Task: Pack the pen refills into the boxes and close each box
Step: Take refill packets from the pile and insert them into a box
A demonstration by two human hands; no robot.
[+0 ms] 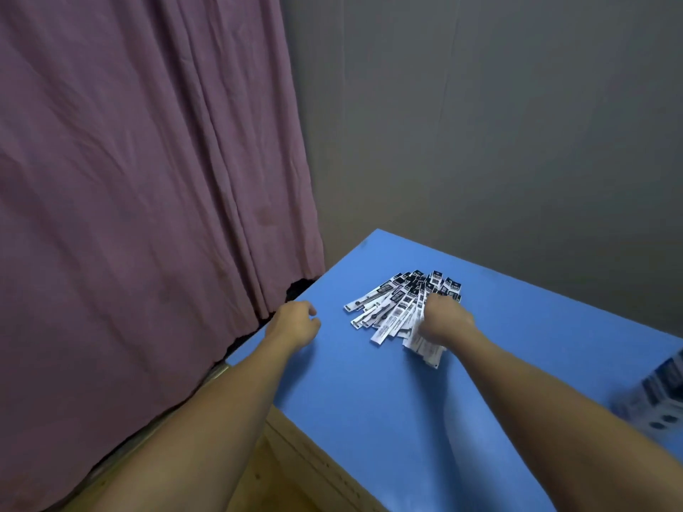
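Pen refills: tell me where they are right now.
In the head view the pen refills lie fanned out on the blue table, right of the left hand, with the right hand on their right side.

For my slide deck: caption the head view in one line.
Right hand gathers packaged pen refills on the blue table; left hand rests beside them.

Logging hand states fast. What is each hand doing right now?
Left hand: loosely curled on the table, holding nothing.
Right hand: curled around some of the refills.
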